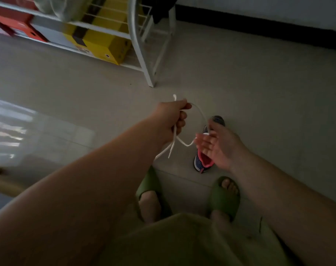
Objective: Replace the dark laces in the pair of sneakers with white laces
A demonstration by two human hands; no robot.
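While the left hand (172, 117) holds a bunch of thin white cord laces (182, 142) in its curled fingers, the right hand (219, 144) hangs beside it with fingers spread and blurred, a loop of lace touching its fingertips, though I cannot tell if it pinches the strand. The lace looks light, limp and prone to tangle, so it is best taken near a stiff tip, one of which pokes up above the fist. Below the hands, a dark blue knit sneaker with a pink lining (203, 160) lies on the pale tiled floor (259, 93), its long axis running away from the person, toe pointing far.
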